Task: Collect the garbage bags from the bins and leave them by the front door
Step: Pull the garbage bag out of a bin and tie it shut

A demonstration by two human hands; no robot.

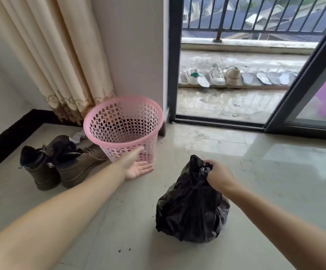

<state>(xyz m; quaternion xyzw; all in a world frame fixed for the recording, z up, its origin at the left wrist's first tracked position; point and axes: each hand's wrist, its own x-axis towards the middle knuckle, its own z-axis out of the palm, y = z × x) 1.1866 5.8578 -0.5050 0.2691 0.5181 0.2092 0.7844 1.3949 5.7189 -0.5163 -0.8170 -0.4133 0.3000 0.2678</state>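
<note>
Right hand (217, 175) grips crinkled black bag (192, 207)

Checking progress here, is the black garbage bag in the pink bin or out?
Out: the black garbage bag sits on the floor beside the pink bin, its gathered top held by the right hand.

No legible text, no labels, no brands, no numbers anywhere

Home, curtain (60, 55), boots (60, 164), balcony door (304, 84)
</note>
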